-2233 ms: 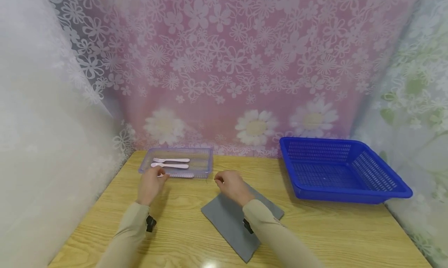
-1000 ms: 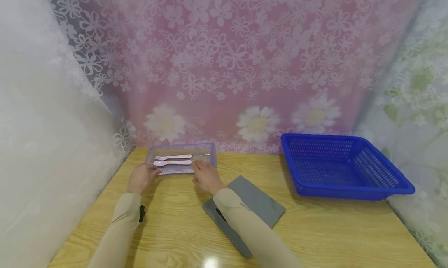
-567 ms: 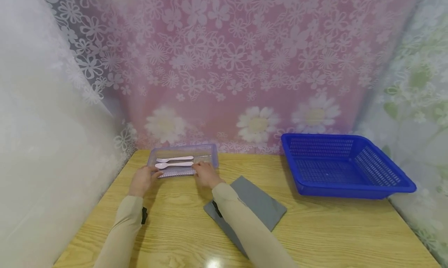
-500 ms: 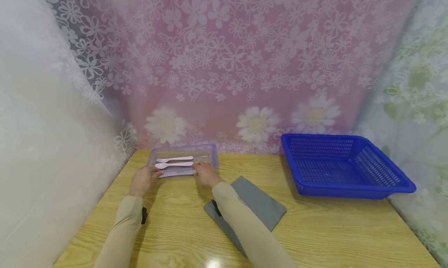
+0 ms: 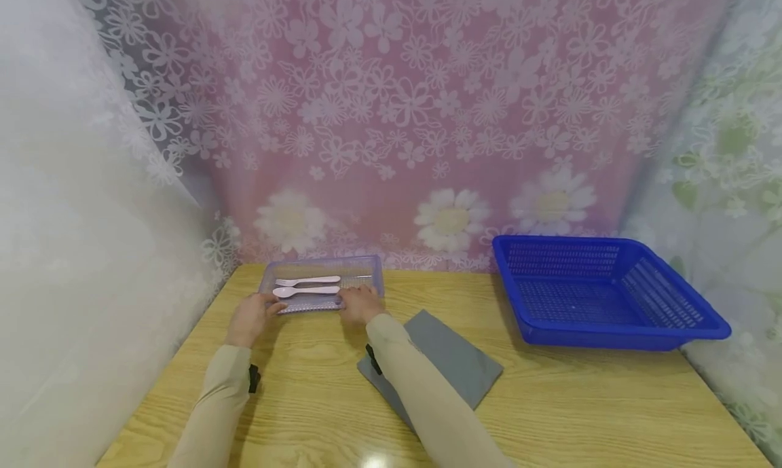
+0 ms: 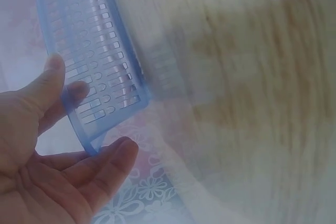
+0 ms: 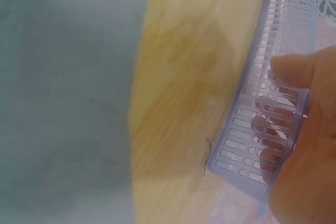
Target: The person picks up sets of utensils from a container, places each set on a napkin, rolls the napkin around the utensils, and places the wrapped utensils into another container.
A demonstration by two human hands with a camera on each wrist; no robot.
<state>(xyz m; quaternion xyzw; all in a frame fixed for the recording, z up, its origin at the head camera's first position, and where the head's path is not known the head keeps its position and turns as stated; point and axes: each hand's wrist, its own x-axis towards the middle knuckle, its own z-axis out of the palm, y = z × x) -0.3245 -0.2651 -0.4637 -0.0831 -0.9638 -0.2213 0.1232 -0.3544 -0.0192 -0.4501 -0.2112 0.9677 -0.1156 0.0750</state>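
Observation:
A clear, lilac-tinted plastic basket (image 5: pixel 380 278) with slotted walls stands at the back left of the table. A pale pink fork (image 5: pixel 308 280) and spoon (image 5: pixel 307 291) lie side by side in it. My left hand (image 5: pixel 250 320) grips the basket's front left corner, its thumb on the outside of the wall and a finger behind, as the left wrist view shows. My right hand (image 5: pixel 362 306) holds the front wall near the right end. In the right wrist view its thumb presses the outside, and fingers show through the slots (image 7: pixel 268 124).
A folded grey cloth (image 5: pixel 458 359) lies on the wooden table (image 5: pixel 318 400), partly under the right forearm. A large blue basket (image 5: pixel 601 337) stands at the back right. Floral curtains hang behind and at the sides.
My right hand has moved left from above the grey cloth to the plastic basket's front wall. My left hand has taken hold of the left corner. The basket has shifted slightly right.

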